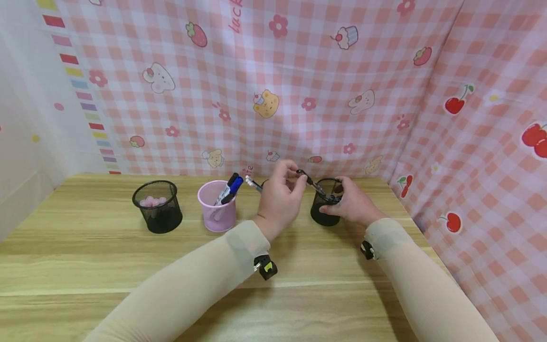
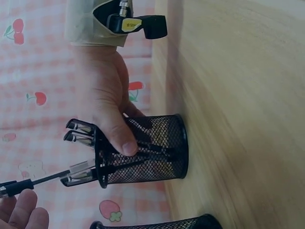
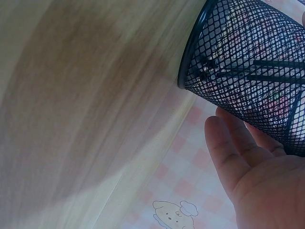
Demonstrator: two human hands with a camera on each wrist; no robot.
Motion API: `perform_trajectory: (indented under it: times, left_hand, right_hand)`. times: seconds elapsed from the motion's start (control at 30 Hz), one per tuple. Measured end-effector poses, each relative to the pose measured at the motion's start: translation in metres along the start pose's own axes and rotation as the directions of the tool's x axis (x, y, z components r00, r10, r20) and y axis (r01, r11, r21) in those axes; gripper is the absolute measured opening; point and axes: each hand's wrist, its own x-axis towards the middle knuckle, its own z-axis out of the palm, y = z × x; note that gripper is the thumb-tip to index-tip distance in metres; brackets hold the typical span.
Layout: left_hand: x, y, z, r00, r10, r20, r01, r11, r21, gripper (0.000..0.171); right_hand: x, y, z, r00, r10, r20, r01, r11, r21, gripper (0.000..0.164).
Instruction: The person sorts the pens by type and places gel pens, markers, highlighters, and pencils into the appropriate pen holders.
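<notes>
My left hand (image 1: 282, 199) pinches a slim black pen (image 1: 305, 176) between thumb and fingers, its lower end at the mouth of a black mesh pen cup (image 1: 325, 214). Around that cup's side my right hand (image 1: 353, 205) holds on, thumb on the near face. Several pens with metal clips (image 2: 80, 137) stand inside, their dark barrels showing through the mesh. In the left wrist view the left fingers (image 2: 26, 210) are partly cut off at the lower left corner. The right wrist view has the right fingers (image 3: 233, 143) along the mesh wall (image 3: 238, 90).
Left on the wooden table (image 1: 128, 270) stand a black mesh cup (image 1: 164, 218) holding pink balls and a pink cup (image 1: 220, 221) with markers (image 1: 231, 187). Another mesh cup (image 2: 162, 225), mostly hidden behind my left hand in the head view, stands beside the held one. A checked curtain (image 1: 239, 85) hangs behind.
</notes>
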Motion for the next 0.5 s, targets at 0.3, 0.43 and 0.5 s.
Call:
perform_trajectory:
  times: [0.3,0.43,0.5]
  left_hand:
    - [-0.0026,-0.0017,0.0044,0.999,-0.030,0.017,0.029,0.996,0.082,0.014]
    - [-0.0033,-0.0017,0.0049,0.999,-0.045,0.026,0.042,0.993,0.113,0.014]
    - [-0.0038,-0.0017,0.0052,0.998,-0.052,0.031,0.048,0.992,0.119,0.013]
  right_hand:
    - [-0.0007,-0.0008,-0.0001,1.000,0.007,0.008,-0.008,1.000,0.015,0.103]
    - [-0.0011,-0.0014,-0.0003,1.000,0.018,0.013,-0.018,1.000,0.025,0.105]
    - [-0.0010,-0.0016,-0.0002,1.000,0.021,0.015,-0.021,0.999,0.029,0.105]
